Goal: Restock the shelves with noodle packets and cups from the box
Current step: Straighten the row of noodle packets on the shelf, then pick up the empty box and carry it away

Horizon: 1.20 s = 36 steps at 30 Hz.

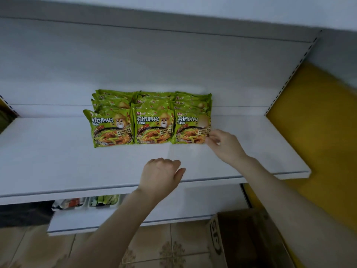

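Observation:
Green noodle packets (152,120) lie in three rows on the white shelf (58,161), several deep toward the back. My right hand (224,144) touches the lower right corner of the front right packet (191,128) with its fingertips. My left hand (160,175) hovers over the shelf's front part, fingers loosely curled, holding nothing. The cardboard box (245,240) stands on the floor at the lower right; I cannot see inside it.
A lower shelf (173,211) holds small trays with packets (87,203) at the left. A yellow panel (318,132) stands to the right of the shelving. Tiled floor (154,248) lies below. The shelf is bare left and right of the packets.

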Tool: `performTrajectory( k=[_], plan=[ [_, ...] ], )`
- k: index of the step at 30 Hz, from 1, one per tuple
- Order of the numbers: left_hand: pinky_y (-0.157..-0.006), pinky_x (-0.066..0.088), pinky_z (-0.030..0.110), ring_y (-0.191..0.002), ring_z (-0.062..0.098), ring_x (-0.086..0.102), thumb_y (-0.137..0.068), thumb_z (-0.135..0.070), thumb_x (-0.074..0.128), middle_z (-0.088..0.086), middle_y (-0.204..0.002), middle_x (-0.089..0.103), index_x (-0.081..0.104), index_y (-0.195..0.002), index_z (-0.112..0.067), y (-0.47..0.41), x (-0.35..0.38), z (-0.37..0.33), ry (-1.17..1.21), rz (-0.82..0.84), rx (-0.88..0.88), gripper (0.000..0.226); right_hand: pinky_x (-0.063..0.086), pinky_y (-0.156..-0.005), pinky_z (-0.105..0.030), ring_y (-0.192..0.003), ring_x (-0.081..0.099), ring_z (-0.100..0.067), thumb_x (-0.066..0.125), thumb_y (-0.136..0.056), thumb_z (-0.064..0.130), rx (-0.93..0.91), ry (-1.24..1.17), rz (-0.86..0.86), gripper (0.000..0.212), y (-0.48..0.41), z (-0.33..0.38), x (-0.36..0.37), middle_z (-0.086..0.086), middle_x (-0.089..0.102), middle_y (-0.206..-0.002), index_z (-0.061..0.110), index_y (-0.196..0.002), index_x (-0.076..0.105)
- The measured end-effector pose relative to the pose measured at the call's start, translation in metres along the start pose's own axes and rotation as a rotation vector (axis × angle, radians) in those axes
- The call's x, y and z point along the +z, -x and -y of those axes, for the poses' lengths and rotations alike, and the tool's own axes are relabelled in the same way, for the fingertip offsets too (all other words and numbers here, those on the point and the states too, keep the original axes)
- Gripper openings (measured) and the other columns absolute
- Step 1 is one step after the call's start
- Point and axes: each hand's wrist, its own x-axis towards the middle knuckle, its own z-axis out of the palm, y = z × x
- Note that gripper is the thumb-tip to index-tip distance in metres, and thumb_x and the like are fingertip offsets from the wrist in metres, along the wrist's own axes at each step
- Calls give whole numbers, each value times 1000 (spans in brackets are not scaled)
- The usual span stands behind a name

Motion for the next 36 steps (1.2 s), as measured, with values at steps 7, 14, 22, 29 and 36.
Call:
performTrajectory(
  k=[7,14,22,29,36],
  plan=[
    [-39,19,18,-42,22,58,-78,-40,53,2,-47,59,69,-71,-12,29,-48,-20,95,9,40,33,41,-97,-31,-115,55,-26,50,-94,30,185,3,-56,40,67,4,-47,-12,59,-125,7,-126,52],
    [-65,37,26,-96,23,61,-96,-48,31,2,-103,66,54,-118,-19,41,-80,-63,130,188,82,43,41,-94,-30,-114,55,-26,50,-94,30,317,7,-154,42,128,-8,-97,-14,61,-121,6,-128,50],
    [-74,48,30,-97,22,62,-95,-51,33,2,-106,67,56,-115,-17,38,-69,-120,240,226,165,46,41,-93,-30,-118,52,-28,50,-94,29,485,5,-232,47,182,-49,-145,-17,56,-127,4,-134,44],
    [-72,46,30,-94,21,62,-95,-49,36,4,-105,67,58,-114,-14,40,-31,-185,328,329,187,46,43,-81,-30,-116,52,-31,50,-94,31,629,51,-177,51,219,-127,-155,-18,54,-127,4,-136,39],
    [-70,45,28,-88,19,62,-95,-48,34,4,-98,66,56,-96,-19,47,18,-247,319,513,66,37,46,-85,-36,-110,55,-30,50,-94,33,741,46,-60,52,240,-222,-143,-16,54,-127,3,-135,39]
  ],
)
